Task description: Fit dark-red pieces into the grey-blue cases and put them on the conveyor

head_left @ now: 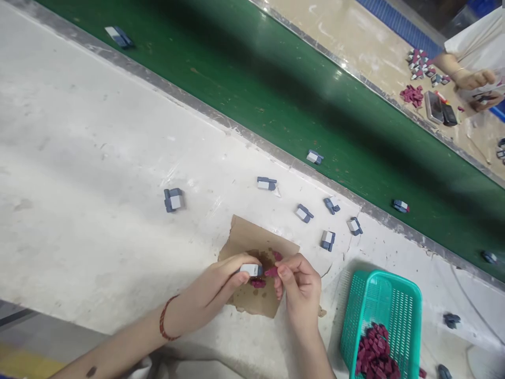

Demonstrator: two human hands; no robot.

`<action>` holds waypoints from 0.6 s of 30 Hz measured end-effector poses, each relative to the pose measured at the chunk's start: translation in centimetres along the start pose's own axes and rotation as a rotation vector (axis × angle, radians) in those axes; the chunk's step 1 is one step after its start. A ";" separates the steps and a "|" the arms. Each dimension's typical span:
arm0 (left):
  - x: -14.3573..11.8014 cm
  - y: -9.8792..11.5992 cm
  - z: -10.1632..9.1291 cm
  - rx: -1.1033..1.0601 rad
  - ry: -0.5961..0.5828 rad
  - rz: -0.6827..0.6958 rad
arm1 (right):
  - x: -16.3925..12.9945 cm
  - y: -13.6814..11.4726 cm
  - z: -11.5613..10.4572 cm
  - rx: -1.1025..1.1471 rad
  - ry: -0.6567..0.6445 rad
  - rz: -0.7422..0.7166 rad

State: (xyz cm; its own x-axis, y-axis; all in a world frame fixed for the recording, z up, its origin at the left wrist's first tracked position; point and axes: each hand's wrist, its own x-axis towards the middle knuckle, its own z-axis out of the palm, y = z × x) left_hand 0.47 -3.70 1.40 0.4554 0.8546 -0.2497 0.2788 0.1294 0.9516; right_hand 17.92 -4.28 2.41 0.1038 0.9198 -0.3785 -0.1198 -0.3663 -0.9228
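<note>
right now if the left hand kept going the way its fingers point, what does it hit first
The left hand holds a small grey block and points right, at the right hand. First in line is the maroon piece pinched in the right fingertips, seemingly almost touching the block.

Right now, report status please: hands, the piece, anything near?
Left hand pinches grey-white block. Right hand pinches small magenta piece against it, over cardboard scrap. Teal basket of magenta pieces at right.
</note>
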 end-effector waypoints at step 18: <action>0.4 0.9 1.0 0.030 -0.046 -0.023 | -0.7 0.7 0.8 -0.161 -0.021 -0.143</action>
State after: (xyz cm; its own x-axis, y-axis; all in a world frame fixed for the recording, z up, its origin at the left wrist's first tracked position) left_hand 1.74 -3.77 1.94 0.4868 0.8274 -0.2800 0.3148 0.1328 0.9398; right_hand 16.95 -5.03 2.11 0.0872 0.9662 -0.2424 0.0540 -0.2476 -0.9674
